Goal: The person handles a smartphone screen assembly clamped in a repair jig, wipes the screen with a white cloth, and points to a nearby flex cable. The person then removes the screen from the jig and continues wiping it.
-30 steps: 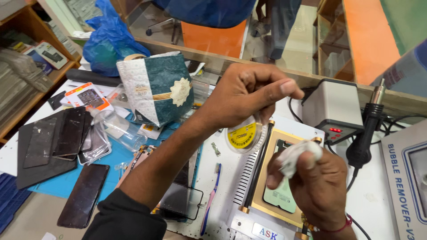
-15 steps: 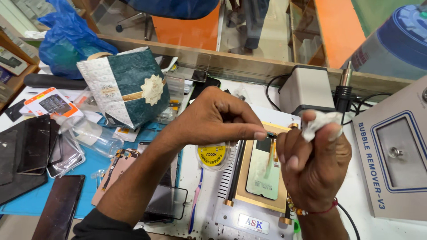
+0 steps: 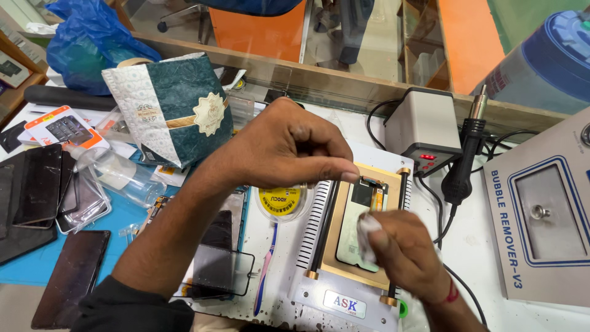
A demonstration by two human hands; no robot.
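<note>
Head view: the left hand (image 3: 289, 147) reaches in from the lower left, fingers curled and thumb and forefinger pressed together at the top edge of the phone screen panel (image 3: 359, 224), pinching something too small to make out. That panel lies flat in the gold-framed holder (image 3: 335, 237) of the white separator plate (image 3: 344, 295), right at the centre of the bench (image 3: 467, 246). The right hand (image 3: 402, 252) is bunched around a white wad of cloth (image 3: 367, 237), pressing it down on the panel's glass.

Just left of the holder sits a round yellow-labelled reel (image 3: 283, 200), and below it a pink-and-blue toothbrush (image 3: 265, 270). Further left, a teal and white patterned packet (image 3: 172, 110) with a cream medallion label stands tilted; beside it, an orange-and-white card package (image 3: 64, 128). A blue plastic bag (image 3: 92, 40) sits at the far corner. On the right, a grey box with a blue-outlined panel (image 3: 541, 215), and a black hot-air handle (image 3: 464, 166) upright in its stand.
</note>
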